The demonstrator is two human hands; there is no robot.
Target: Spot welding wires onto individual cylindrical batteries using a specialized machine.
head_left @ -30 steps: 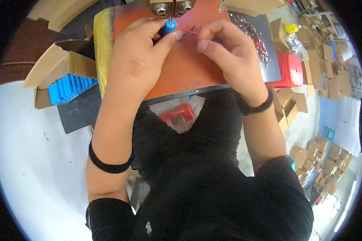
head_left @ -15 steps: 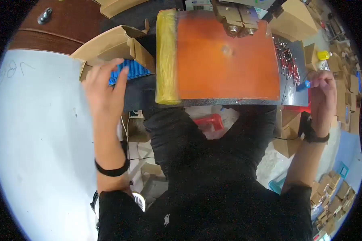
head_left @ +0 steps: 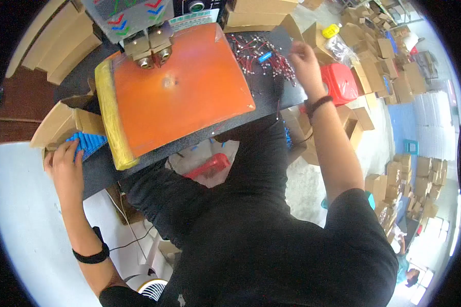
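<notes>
My left hand (head_left: pixel 65 166) is at an open cardboard box (head_left: pixel 61 123), its bent fingers apart and their tips at the blue cylindrical battery cells (head_left: pixel 89 143) inside. Whether a cell sits between those fingertips is hard to make out. On the right, my right hand (head_left: pixel 306 66) is raised beside a heap of red and black wire leads (head_left: pixel 279 66), fingers loosely curled with nothing seen in them. A single blue battery cell (head_left: pixel 265 57) rests on that heap, apart from the hand. Between my hands lies an orange mat (head_left: pixel 184 102) with a yellow wrapped edge (head_left: pixel 112 117).
A machine head with two metal electrode blocks (head_left: pixel 151 51) overhangs the mat's far edge. The black worktop (head_left: pixel 100 176) ends just before my legs. A red stool (head_left: pixel 339 84) and several cardboard boxes stand to the right. A yellow bottle (head_left: pixel 331 30) is farther back.
The blue cell has left my right hand and now lies on the wires. My left hand has reached down to the cells in the box. The whole view has turned toward the right.
</notes>
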